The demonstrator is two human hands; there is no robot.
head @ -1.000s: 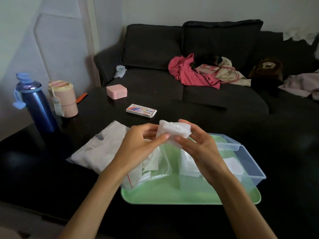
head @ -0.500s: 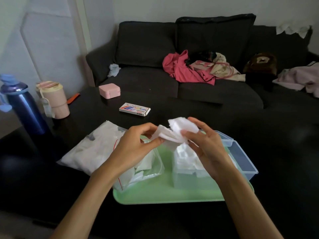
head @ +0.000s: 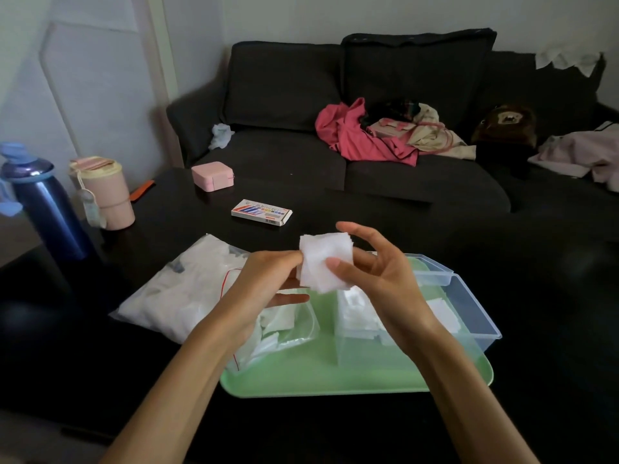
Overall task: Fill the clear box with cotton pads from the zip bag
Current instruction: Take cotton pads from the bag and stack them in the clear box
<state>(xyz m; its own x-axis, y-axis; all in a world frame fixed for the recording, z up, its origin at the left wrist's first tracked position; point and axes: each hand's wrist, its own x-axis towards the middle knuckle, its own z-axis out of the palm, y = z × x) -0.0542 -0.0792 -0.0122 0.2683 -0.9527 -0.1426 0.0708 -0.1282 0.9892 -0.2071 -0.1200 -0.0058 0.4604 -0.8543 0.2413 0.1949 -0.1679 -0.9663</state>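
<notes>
Pinching a loose white cotton-pad stack point(head: 325, 262) between both hands point(head: 268, 279) point(head: 378, 279), the person is risking pads slipping past the clear plastic box point(head: 368, 349) at five o'clock.

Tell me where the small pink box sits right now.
In the head view the small pink box sits at the table's far left, near the sofa, between the pink lidded cup and the colourful flat carton.

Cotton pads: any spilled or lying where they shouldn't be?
One pad lies in the lid beside the clear box rather than in it. The rest sit in the box, the zip bag or both hands' grip.
</notes>
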